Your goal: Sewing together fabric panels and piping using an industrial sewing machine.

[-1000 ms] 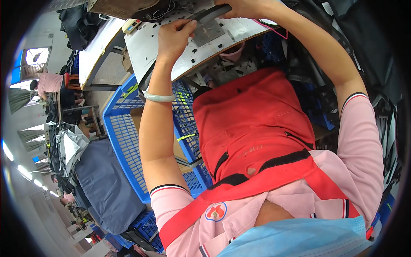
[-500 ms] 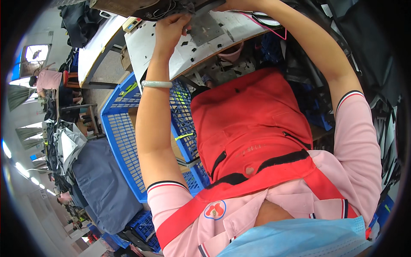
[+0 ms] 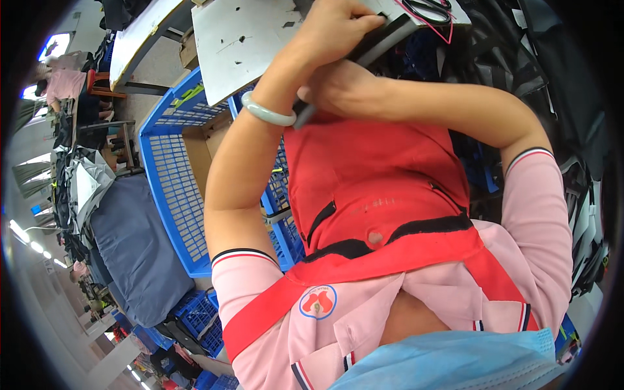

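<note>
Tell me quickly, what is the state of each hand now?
Left hand: closed, gripping a flat dark fabric piece at the grey table edge.
Right hand: closed around the same piece's lower end.

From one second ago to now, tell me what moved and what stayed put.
Both hands came back from the far side of the grey table toward the body. The left hand now grips a dark flat piece at the table's near edge; the right hand has tucked under the left wrist, holding a thin dark tool. The blue crate and scissors stayed put.
</note>
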A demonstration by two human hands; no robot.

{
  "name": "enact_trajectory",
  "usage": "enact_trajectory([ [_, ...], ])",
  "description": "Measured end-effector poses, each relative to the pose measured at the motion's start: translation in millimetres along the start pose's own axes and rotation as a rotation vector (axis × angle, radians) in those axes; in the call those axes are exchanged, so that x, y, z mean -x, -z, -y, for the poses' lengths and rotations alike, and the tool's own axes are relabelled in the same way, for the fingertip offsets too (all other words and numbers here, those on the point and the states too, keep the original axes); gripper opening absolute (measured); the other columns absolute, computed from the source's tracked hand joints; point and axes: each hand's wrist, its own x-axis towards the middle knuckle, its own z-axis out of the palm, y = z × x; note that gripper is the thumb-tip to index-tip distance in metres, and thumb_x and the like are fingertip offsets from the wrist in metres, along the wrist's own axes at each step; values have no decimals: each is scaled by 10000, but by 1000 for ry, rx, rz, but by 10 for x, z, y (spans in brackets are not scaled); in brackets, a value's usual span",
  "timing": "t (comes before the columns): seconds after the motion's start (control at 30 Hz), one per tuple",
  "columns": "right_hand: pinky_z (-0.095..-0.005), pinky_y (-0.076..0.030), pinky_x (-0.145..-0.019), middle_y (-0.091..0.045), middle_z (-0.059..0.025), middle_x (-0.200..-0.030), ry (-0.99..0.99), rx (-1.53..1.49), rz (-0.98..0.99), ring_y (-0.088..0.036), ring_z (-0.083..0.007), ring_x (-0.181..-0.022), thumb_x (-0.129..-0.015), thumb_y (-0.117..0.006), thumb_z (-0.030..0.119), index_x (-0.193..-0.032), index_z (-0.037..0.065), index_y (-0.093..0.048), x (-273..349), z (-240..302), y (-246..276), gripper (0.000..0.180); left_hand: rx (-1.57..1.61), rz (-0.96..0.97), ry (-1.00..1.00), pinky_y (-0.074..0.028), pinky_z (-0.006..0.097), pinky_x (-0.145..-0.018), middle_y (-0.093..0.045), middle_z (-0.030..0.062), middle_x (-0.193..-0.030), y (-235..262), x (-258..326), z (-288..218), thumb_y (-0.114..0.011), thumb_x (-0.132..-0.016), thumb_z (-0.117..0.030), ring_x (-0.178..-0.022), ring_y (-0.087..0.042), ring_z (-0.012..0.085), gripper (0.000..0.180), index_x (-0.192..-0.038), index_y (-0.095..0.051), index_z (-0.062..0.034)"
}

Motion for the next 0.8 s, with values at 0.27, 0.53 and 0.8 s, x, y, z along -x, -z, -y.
enact_trajectory([
  [0.27,-457,-512,-762,-680,-188,-892,-356,-481,209,-653,-382,-873,-780,-705,221,-1161,84,-589,293,-758,209,421,219,-107,174,-488,287,-703,-688,58,-821,121,540,976,-606,-936,-300,-764,-617,130,331,-1014,-703,7],
  [0.53,-437,-496,-778,-664,-256,-960,-398,-579,354,-644,-405,-918,-820,-702,473,-1147,29,-607,468,-1155,806,560,452,-16,353,-435,224,-568,-643,19,-701,284,746,681,-683,-903,-271,-621,-559,77,321,-1014,-714,28],
  [0.8,-463,-484,-750,-667,-230,-899,-479,-453,215,-637,-411,-874,-804,-735,375,-1040,28,-634,398,-1595,837,432,-60,-273,-50,-454,258,-581,-667,43,-668,512,247,372,-688,-867,-295,-606,-569,87,310,-981,-738,-12],
])
